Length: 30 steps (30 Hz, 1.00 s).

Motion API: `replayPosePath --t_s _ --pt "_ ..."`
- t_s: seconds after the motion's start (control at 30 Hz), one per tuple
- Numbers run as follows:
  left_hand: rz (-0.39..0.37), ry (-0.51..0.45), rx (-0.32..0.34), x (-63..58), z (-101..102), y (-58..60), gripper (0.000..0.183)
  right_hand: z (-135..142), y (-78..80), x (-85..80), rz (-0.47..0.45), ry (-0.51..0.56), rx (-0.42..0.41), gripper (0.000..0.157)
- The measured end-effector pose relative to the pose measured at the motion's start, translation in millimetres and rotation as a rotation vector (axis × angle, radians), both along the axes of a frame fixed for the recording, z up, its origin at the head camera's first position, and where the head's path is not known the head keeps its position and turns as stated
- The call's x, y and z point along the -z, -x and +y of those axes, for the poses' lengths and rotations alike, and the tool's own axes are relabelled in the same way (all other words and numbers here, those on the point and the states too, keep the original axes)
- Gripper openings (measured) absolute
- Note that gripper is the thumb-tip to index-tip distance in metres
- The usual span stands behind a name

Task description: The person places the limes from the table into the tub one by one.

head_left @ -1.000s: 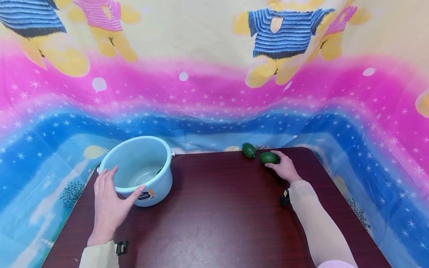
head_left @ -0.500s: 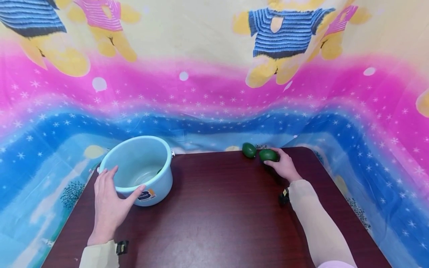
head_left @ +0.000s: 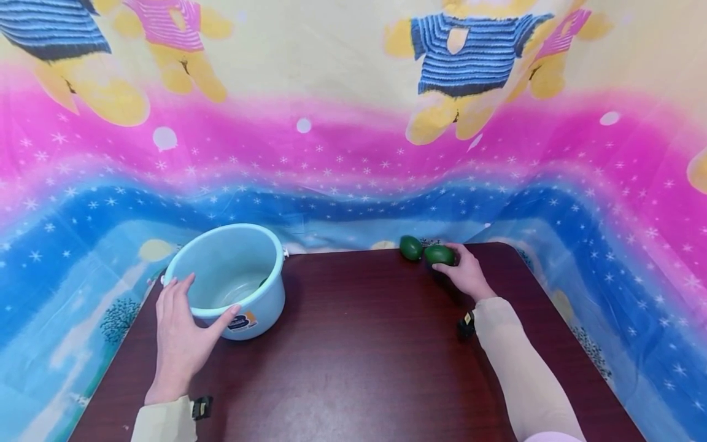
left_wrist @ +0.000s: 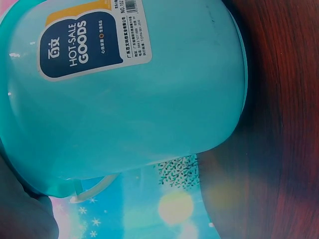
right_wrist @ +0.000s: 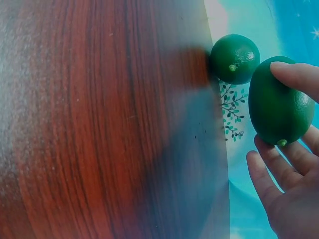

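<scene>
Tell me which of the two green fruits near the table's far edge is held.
The fruit on the right in the head view: the right hand grips it, while no hand touches the left fruit.

Right hand [head_left: 467, 274], gripped green fruit [head_left: 439, 255] shifted left, nearer other fruit [head_left: 410, 248].

The writing that can be read is on a sticker [left_wrist: 94, 40] on the outside of the bucket [left_wrist: 149, 112]. On its dark blue panel [left_wrist: 79, 47], "HOT-SALE GOODS" stands in white capitals, with two large Chinese characters on one side and a line of smaller ones on the other. The white part of the sticker carries a barcode [left_wrist: 131, 6], "NO.102" cut off at the picture's edge, and rows of Chinese fine print with digits too small to read surely.
</scene>
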<state>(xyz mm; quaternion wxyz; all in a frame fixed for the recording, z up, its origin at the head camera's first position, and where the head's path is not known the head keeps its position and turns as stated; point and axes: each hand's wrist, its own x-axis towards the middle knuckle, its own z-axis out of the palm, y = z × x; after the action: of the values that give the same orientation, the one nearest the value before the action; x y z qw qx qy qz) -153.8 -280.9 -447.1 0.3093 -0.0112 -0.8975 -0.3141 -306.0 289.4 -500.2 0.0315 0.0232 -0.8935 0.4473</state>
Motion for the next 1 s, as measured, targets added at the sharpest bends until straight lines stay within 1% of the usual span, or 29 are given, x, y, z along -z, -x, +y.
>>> replayPosePath --t_s 0.4,1.0 --pt "-0.001 0.001 0.003 0.1 0.0 -0.6 0.099 -5.6 -0.2 -5.7 0.013 0.02 0.003 0.071" --pt "-0.006 -0.001 0.002 -0.2 0.3 -0.8 0.099 -8.0 0.8 -1.8 0.005 0.033 -0.004 0.07"
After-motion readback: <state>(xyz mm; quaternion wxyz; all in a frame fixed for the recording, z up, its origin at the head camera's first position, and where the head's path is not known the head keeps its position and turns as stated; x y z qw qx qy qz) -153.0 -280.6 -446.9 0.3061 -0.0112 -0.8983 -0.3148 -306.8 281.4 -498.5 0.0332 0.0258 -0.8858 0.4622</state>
